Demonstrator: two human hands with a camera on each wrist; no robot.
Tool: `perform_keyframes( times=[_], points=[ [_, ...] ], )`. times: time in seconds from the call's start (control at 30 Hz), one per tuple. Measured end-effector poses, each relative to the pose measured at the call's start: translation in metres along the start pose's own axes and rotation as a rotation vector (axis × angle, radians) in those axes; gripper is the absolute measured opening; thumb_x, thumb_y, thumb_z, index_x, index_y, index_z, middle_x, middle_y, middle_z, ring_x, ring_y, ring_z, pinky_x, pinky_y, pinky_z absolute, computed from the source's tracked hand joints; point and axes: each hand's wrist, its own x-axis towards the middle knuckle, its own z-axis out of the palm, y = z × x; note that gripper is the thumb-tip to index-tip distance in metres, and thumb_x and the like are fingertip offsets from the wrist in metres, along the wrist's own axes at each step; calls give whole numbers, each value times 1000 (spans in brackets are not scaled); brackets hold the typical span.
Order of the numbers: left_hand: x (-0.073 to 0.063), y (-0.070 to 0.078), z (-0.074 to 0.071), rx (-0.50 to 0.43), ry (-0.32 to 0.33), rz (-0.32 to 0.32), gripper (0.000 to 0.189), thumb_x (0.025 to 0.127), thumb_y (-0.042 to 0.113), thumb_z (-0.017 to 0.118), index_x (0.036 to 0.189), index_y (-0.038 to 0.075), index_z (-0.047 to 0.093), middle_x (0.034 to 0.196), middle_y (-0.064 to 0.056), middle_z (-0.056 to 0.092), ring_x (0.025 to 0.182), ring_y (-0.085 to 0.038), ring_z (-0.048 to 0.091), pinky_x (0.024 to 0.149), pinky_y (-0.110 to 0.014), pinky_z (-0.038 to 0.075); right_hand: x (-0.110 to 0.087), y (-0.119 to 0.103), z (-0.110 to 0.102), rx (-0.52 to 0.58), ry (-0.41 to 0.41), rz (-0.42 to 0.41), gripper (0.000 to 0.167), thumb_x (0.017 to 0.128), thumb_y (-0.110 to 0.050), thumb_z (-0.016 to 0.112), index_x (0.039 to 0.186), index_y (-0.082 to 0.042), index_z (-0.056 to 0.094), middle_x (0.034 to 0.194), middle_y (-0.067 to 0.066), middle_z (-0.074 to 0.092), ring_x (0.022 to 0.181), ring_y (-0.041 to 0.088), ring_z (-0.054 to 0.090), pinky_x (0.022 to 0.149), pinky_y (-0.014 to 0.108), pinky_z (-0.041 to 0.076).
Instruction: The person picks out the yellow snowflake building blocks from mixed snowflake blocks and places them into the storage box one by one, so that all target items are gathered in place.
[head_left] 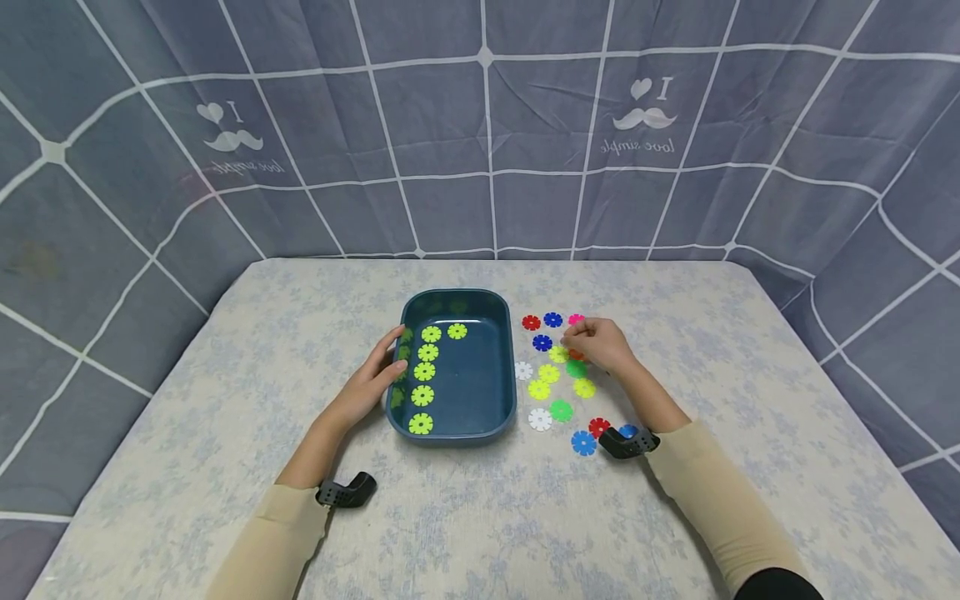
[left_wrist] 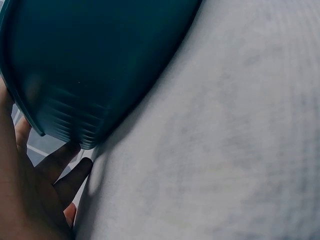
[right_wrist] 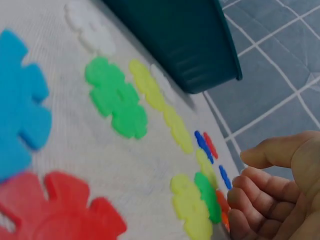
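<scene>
A dark teal plastic tub (head_left: 468,429) stands on the table. Several yellow snowflake discs (head_left: 423,371) line its floor on the left side, with another yellow disc (head_left: 457,331) by the far wall. My left hand (head_left: 365,390) grips the tub's left wall, thumb at the rim and fingers along the outside, which the left wrist view shows from below. My right hand (head_left: 602,343) hovers low over the far end of the loose discs, near a pink disc (head_left: 576,319) and a yellow disc (head_left: 558,354). Its fingers are loosely curled, and no disc shows between thumb and fingertips (right_wrist: 240,182).
Loose discs lie right of the tub: blue (head_left: 542,342), red (head_left: 531,322), white (head_left: 540,419), green (head_left: 561,410) and several yellow (head_left: 539,389). Closer to me are a light blue disc (head_left: 583,442) and a red disc (head_left: 598,427). A grey curtain (head_left: 450,125) hangs behind the table.
</scene>
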Motion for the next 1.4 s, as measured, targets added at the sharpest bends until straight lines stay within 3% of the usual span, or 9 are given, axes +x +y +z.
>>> perform_keyframes(
  times=[0.37, 0.73, 0.83, 1.07, 1.17, 1.4],
  points=[
    [0, -1, 0, -4, -10, 17, 60, 106, 25, 43, 158, 26, 13, 158, -24, 15, 144, -42, 16, 108, -64, 23, 2, 11, 1, -97, -94, -53, 30, 86, -20, 74, 105, 1, 64, 88, 8, 58, 79, 21, 49, 70, 31, 41],
    [0, -1, -1, 7, 0, -1, 61, 106, 25, 43, 158, 26, 13, 158, -23, 16, 144, -42, 17, 108, -64, 24, 3, 10, 7, -144, -82, -53, 29, 83, -15, 78, 101, 2, 62, 83, 7, 53, 76, 20, 46, 67, 30, 39],
    [-1, 5, 0, 5, 0, -15, 61, 106, 23, 42, 158, 24, 13, 159, -24, 15, 144, -42, 16, 109, -64, 22, 3, 9, 7, -149, -71, -49, 30, 83, -15, 78, 99, 1, 60, 85, 8, 53, 77, 21, 46, 67, 30, 40],
    [-10, 38, 1, 27, -11, -38, 60, 105, 18, 40, 157, 9, 12, 158, -27, 12, 144, -46, 14, 109, -64, 20, 2, 13, 5, -105, -68, -89, 27, 84, -15, 77, 94, -1, 56, 84, 8, 52, 76, 22, 46, 68, 31, 40],
    [-10, 39, 1, 27, -11, -39, 60, 105, 18, 40, 157, 9, 12, 158, -28, 12, 144, -46, 14, 109, -64, 20, 1, 15, 5, -68, -70, -107, 24, 87, -15, 74, 93, -1, 55, 83, 8, 51, 76, 22, 46, 68, 32, 40],
    [-2, 11, 0, 11, 2, -26, 61, 105, 23, 42, 158, 22, 13, 159, -24, 14, 144, -43, 15, 109, -65, 20, 4, 19, 3, 1, -89, -91, 20, 90, -16, 70, 93, -2, 56, 77, 4, 48, 72, 19, 43, 65, 29, 38]
  ],
)
